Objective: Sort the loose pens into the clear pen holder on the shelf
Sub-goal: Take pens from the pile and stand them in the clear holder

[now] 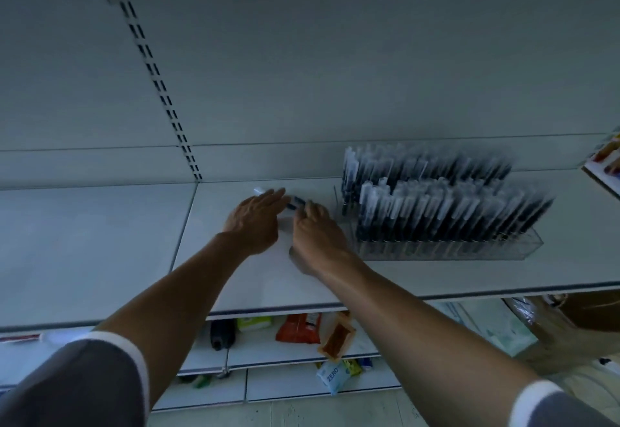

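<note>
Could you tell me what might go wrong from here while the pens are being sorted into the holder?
1. The clear plastic pen holder is crowded with leaning dark pens; forcing another in may knock neighbours out.
2. The loose dark pen with a white end sits at the fingertips of the left hand and right hand; a weak grip could let it roll off the white shelf.

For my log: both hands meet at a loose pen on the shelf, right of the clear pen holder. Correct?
No. The head view shows the loose pen, where left hand and right hand meet on the shelf, lying left of the clear pen holder, not right.
</note>
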A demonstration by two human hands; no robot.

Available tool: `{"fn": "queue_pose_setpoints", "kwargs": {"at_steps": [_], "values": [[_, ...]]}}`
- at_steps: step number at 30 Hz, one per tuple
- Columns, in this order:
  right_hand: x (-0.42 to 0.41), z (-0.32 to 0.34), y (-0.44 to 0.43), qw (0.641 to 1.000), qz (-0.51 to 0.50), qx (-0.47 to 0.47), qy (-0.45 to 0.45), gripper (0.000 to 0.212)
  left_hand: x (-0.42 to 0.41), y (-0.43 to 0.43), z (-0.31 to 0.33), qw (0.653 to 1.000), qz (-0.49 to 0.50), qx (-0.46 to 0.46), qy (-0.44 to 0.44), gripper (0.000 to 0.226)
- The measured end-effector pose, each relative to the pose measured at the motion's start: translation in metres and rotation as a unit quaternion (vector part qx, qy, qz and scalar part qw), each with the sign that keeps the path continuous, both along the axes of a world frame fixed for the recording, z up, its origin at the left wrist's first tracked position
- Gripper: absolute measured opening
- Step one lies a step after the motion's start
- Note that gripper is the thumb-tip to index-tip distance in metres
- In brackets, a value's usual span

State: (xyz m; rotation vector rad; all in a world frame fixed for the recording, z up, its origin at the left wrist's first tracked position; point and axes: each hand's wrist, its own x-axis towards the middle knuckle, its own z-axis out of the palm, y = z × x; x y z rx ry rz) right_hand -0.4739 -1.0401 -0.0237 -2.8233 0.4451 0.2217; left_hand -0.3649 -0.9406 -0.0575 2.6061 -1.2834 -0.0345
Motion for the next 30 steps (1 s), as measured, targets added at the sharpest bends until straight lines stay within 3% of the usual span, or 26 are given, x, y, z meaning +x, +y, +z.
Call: {"fn": "queue_pose_setpoints", "kwargs": {"at_steps": [3, 7, 10, 16, 20, 23, 26, 30], "values": [[0.01, -0.006, -0.006, 0.998, -0.015, -0.055, 0.025, 0.062, 0.007, 0.008, -0.001, 0.997, -0.027, -0.056, -0.051, 0.042], [0.01, -0.01, -0.009, 0.994, 0.013, -0.093, -0.05, 0.043, 0.016, 0.026, 0.0, 0.982, -0.074, -0.078, -0.156, 0.021], [0.008, -0.006, -0.008, 0.993, 0.027, -0.07, -0.088, 0.039, 0.015, 0.033, 0.006, 0.982, -0.076, -0.05, -0.163, 0.017], [-0.008, 0.008, -0.002, 0.998, -0.015, -0.007, -0.056, 0.028, 0.006, 0.051, 0.011, 0.982, -0.085, -0.004, -0.17, 0.028], [-0.033, 0.014, 0.004, 0.995, -0.058, 0.066, -0.04, 0.019, -0.002, 0.065, 0.016, 0.992, -0.029, 0.017, -0.125, 0.025], [-0.066, 0.015, 0.004, 0.981, -0.083, 0.154, -0.084, 0.025, -0.019, 0.069, 0.018, 0.993, 0.006, -0.062, -0.099, 0.023], [-0.114, 0.012, -0.006, 0.956, -0.107, 0.243, -0.125, 0.019, -0.05, 0.059, 0.016, 0.98, 0.005, -0.179, -0.087, 0.021], [-0.177, 0.005, -0.044, 0.923, -0.173, 0.295, -0.177, 0.014, -0.117, 0.015, 0.016, 0.953, -0.016, -0.299, 0.052, 0.024]]}}
